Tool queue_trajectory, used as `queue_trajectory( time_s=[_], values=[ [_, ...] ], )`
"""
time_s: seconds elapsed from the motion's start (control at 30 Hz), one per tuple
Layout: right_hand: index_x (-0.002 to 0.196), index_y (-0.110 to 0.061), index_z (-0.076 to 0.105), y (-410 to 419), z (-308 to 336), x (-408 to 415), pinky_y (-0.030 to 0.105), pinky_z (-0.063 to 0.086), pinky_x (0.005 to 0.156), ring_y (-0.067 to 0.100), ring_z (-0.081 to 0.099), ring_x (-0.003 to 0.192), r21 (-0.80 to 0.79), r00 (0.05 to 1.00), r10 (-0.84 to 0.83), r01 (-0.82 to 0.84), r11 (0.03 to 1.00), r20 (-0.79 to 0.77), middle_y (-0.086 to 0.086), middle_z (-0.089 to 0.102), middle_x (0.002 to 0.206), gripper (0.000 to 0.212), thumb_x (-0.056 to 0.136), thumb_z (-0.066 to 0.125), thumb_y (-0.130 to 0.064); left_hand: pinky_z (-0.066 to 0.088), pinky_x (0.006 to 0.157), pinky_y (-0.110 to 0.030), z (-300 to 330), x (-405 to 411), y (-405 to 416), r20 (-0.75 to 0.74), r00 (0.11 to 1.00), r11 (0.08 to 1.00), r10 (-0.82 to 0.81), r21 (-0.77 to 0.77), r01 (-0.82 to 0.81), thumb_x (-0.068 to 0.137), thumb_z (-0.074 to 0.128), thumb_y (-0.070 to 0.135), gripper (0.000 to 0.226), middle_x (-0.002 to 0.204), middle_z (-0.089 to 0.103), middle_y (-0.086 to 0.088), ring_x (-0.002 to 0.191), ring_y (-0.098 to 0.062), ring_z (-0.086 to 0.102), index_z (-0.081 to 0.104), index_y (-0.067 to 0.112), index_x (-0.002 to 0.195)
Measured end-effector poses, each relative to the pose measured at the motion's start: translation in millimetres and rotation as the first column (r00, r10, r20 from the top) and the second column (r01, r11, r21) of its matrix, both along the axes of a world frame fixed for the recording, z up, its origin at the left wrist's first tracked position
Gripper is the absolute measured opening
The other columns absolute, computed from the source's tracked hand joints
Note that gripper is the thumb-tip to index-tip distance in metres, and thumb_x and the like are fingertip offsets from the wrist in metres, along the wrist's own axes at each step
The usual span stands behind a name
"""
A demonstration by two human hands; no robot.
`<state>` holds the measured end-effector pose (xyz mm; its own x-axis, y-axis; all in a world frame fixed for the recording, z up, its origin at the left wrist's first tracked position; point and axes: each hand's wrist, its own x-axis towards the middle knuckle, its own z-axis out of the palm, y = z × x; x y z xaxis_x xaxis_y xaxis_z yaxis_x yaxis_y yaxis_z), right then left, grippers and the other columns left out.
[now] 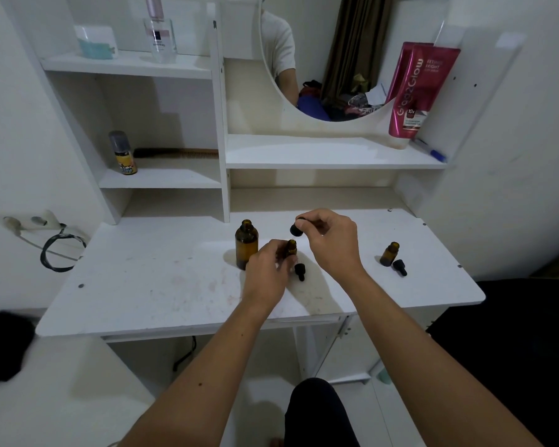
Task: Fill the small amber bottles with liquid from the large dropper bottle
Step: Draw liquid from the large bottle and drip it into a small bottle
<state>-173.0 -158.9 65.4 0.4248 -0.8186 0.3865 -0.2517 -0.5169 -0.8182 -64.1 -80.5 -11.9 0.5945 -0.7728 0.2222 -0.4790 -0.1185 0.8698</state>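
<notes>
Gripped the small amber bottle (291,247) near the middle of the table (142,285) with the left hand (267,269), fingers curled round it. Held it upright, mouth open, long way pointing straight up. Pinched the black dropper top (296,230) in the right hand (329,240), fingertips closed on it. Held it just above the small bottle's mouth and a little toward the back edge. By the look of it, needed only a short way down and toward the front edge to reach that mouth. Could not see any thin glass tube under the top.

Had the large dropper bottle (246,248) standing open just beside the left hand, toward the left edge. Had a loose black cap (299,271) lying just in front of the small bottle. Had a second small bottle (390,254) standing open near the right edge, with another cap (400,267) beside it.

Could read "Glad2Glow", "BRIGHT" and "10x" on the pink tube (417,91) on the back shelf. Could not read any label on the amber bottles.
</notes>
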Motion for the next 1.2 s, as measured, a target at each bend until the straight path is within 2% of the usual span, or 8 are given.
queue_trajectory(
  time_s=[0.13, 0.33, 0.5, 0.6, 0.7, 0.87, 1.07, 1.2],
  values=[
    [0.089, -0.01, 0.08, 0.8, 1.9, -0.4, 0.004, 0.048, 0.076, -0.006, 0.07, 0.079, -0.037, 1.0, -0.011, 0.011, 0.999, -0.006, -0.009, 0.077, 0.082, 0.01, 0.093, 0.073, -0.004, 0.043, 0.087, -0.008, 0.9, -0.5, 0.9, 0.011, 1.0, 1.0, -0.001, 0.01, 0.001, 0.098, 0.068, 0.017, 0.024, 0.112, 0.073, 0.008, 0.102, -0.006, 0.066, 0.068, 0.02, 0.123],
    [0.104, -0.011, 0.079, 1.8, 3.9, -1.9, 0.005, 0.05, 0.081, -0.005, 0.071, 0.087, -0.035, 0.999, 0.015, -0.017, 0.999, -0.047, -0.008, 0.078, 0.093, 0.011, 0.097, 0.07, -0.01, 0.054, 0.097, -0.024, 2.3, -0.1, 2.0, 0.024, 1.0, 1.0, 0.0, 0.017, 0.0, 0.099, 0.068, 0.019, 0.027, 0.116, 0.073, 0.006, 0.104, -0.007, 0.066, 0.067, 0.02, 0.126],
    [0.112, -0.012, 0.078, 8.6, 20.3, -8.8, 0.005, 0.051, 0.084, -0.002, 0.073, 0.092, -0.071, 0.999, -0.009, 0.012, 0.997, 0.036, -0.004, 0.079, 0.097, 0.016, 0.098, 0.071, -0.012, 0.05, 0.109, -0.037, 3.0, -2.3, 13.4, -0.003, 1.0, 0.999, -0.01, 0.033, 0.01, 0.097, 0.07, 0.023, 0.052, 0.14, 0.064, 0.0, 0.128, -0.015, 0.06, 0.054, 0.015, 0.146],
    [0.114, -0.011, 0.077, 13.6, 33.2, -10.8, 0.009, 0.053, 0.088, 0.004, 0.074, 0.095, -0.093, 0.997, -0.007, 0.015, 0.996, 0.08, -0.001, 0.079, 0.102, 0.017, 0.098, 0.071, -0.012, 0.048, 0.112, -0.04, 0.4, 0.0, 24.6, -0.063, 0.998, 1.0, -0.013, -0.002, 0.013, 0.099, 0.068, 0.017, 0.052, 0.143, 0.062, -0.003, 0.131, -0.016, 0.059, 0.052, 0.015, 0.147],
    [0.114, -0.013, 0.077, 18.1, 44.2, -8.5, 0.011, 0.054, 0.089, 0.003, 0.073, 0.096, -0.114, 0.993, 0.005, 0.009, 0.993, 0.12, -0.005, 0.077, 0.102, 0.017, 0.098, 0.071, -0.013, 0.049, 0.11, -0.029, -1.0, 3.8, 38.4, -0.077, 0.997, 1.0, 0.006, -0.023, -0.008, 0.101, 0.063, 0.012, 0.043, 0.138, 0.065, -0.001, 0.125, -0.012, 0.062, 0.056, 0.014, 0.143],
    [0.113, -0.018, 0.077, 28.3, 55.5, 5.4, 0.016, 0.056, 0.092, 0.006, 0.074, 0.1, -0.036, 0.976, 0.037, -0.031, 0.999, 0.215, -0.006, 0.078, 0.103, 0.016, 0.098, 0.071, -0.014, 0.051, 0.091, -0.007, 0.8, 16.6, 64.9, -0.122, 0.99, 0.995, 0.068, -0.068, -0.076, 0.097, 0.069, 0.014, 0.03, 0.111, 0.071, 0.008, 0.098, 0.003, 0.066, 0.067, 0.016, 0.127],
    [0.115, -0.012, 0.077, 38.9, 59.3, 28.3, 0.017, 0.056, 0.094, 0.009, 0.074, 0.102, -0.026, 0.964, 0.09, -0.086, 0.996, 0.249, -0.002, 0.079, 0.106, 0.018, 0.099, 0.071, -0.015, 0.058, 0.078, -0.021, 6.6, 36.0, 74.9, -0.151, 0.969, 0.977, 0.194, -0.061, -0.205, 0.088, 0.081, 0.022, 0.024, 0.096, 0.068, 0.008, 0.086, -0.006, 0.066, 0.062, 0.021, 0.103],
    [0.116, -0.013, 0.077, 40.1, 61.8, 39.5, 0.019, 0.056, 0.096, 0.009, 0.073, 0.104, -0.051, 0.96, 0.11, -0.1, 0.994, 0.259, -0.003, 0.078, 0.107, 0.018, 0.099, 0.071, -0.014, 0.057, 0.086, -0.027, 8.2, 47.7, 68.7, -0.125, 0.969, 0.975, 0.213, -0.043, -0.22, 0.08, 0.088, 0.029, 0.049, 0.113, 0.063, 0.004, 0.098, -0.016, 0.063, 0.055, 0.021, 0.116]
  ],
)
